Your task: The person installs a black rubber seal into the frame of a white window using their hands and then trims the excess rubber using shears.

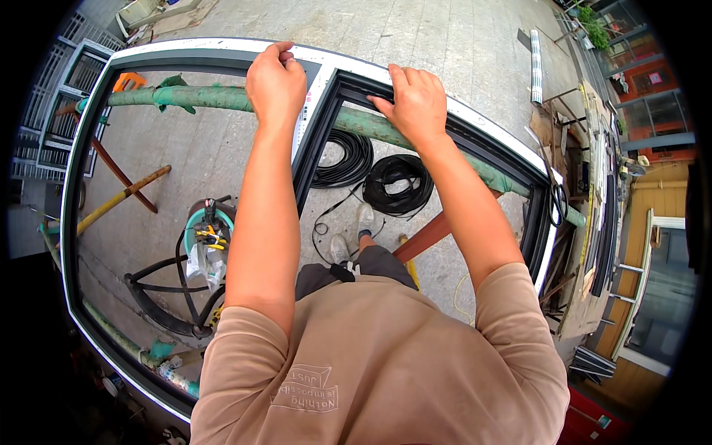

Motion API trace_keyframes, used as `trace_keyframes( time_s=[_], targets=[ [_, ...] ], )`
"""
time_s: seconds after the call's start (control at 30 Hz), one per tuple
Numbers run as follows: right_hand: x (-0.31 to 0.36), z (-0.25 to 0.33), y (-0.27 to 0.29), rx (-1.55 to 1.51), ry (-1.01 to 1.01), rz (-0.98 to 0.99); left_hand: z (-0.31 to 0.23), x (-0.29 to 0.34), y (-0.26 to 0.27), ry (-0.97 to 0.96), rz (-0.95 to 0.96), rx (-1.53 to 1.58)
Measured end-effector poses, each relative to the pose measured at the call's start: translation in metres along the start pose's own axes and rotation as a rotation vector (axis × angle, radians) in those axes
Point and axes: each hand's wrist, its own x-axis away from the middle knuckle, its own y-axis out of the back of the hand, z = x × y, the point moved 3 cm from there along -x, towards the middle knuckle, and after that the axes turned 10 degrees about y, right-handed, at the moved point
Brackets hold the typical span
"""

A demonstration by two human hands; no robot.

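A large window frame (210, 47), white outside and dark grey on its inner edges, lies before me with a divider between two openings. My left hand (278, 81) is closed over the far rail where the divider meets it, fingertips pinched together; what they hold, if anything, is hidden. My right hand (415, 104) wraps over the far rail of the right opening, its fingers on the white face and its thumb at the dark inner edge. Beneath the frame runs a green pipe (215, 97), seen through both openings.
Two coils of black strip, a looser coil (343, 159) and a bundled coil (399, 184), lie on the ground near my shoes. A teal-rimmed bucket (194, 216) of tools stands at left. Long profiles (593, 200) lie at right, by a window (660, 289).
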Motion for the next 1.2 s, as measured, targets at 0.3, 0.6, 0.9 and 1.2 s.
trace_keyframes(
  time_s=[0.3,0.6,0.9,1.2],
  targets=[
    [-0.011,0.012,-0.013,-0.014,0.014,0.056,0.01,-0.007,0.007,-0.038,-0.016,-0.061],
    [0.088,-0.055,0.057,0.109,0.046,0.025,0.006,-0.007,0.008,-0.004,0.026,-0.098],
    [0.112,-0.083,0.08,0.07,0.106,0.112,0.007,-0.01,0.008,0.024,0.05,-0.094],
    [0.152,-0.109,0.118,0.201,0.073,0.259,0.008,-0.008,0.011,0.044,0.019,-0.076]
  ],
)
